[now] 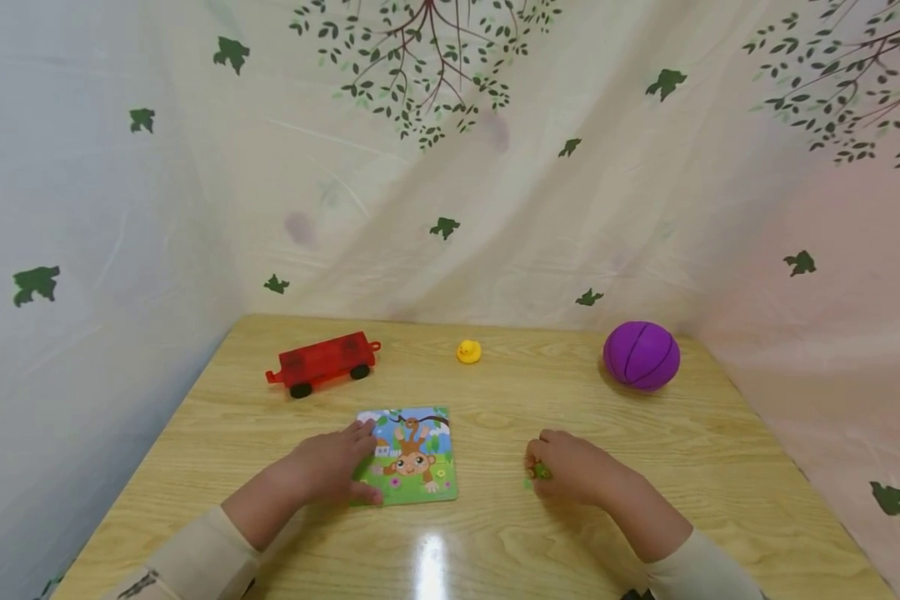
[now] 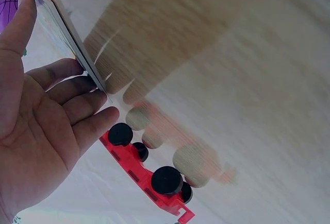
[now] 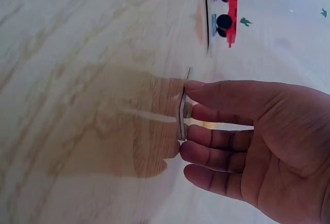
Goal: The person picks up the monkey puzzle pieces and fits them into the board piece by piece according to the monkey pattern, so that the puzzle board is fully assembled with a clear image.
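Note:
A square picture board (image 1: 418, 450) with a cartoon monkey lies flat on the wooden table. My left hand (image 1: 332, 465) rests at its left side, fingers spread and thumb by the near edge. In the left wrist view the fingertips touch the rim of the board (image 2: 72, 37). To the right of the board, my right hand (image 1: 573, 468) pinches a small, thin, green-patterned puzzle piece (image 1: 542, 470) low over the table. From the right wrist, the piece (image 3: 182, 112) shows edge-on between thumb and fingertips; most of its printed face is hidden.
Behind the board stands a red toy wagon (image 1: 324, 363) with black wheels at the left. A small yellow rubber duck (image 1: 468, 352) sits at the back middle, and a purple ball (image 1: 641, 356) at the back right. A leaf-printed cloth (image 1: 390, 250) hangs behind the table (image 1: 510, 550).

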Demonstrator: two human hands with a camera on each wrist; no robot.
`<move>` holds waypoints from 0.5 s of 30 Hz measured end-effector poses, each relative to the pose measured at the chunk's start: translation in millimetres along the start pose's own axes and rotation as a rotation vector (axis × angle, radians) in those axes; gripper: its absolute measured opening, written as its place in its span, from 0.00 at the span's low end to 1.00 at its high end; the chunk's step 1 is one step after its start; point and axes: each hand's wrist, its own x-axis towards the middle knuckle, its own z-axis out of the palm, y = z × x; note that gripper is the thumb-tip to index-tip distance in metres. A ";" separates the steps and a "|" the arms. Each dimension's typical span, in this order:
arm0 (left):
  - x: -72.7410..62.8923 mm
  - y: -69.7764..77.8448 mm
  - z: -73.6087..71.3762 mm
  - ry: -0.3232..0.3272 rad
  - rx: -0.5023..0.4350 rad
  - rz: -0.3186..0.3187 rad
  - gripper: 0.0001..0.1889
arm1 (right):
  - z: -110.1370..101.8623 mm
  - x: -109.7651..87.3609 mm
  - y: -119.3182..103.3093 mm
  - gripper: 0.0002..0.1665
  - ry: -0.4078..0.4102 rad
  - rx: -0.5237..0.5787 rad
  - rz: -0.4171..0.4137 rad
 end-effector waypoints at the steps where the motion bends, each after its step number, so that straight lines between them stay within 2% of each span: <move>1: 0.1 -0.3 0.2 0.000 0.001 0.000 0.46 | 0.2 1.0 -1.0 0.10 0.002 -0.004 -0.008; 9: -0.7 -2.6 0.7 -0.009 -0.011 0.009 0.48 | 2.4 14.9 -16.6 0.10 -0.016 -0.028 -0.064; 15: -1.8 -3.7 -2.0 -0.015 0.000 0.021 0.51 | 1.9 35.7 -39.2 0.12 0.015 -0.035 -0.138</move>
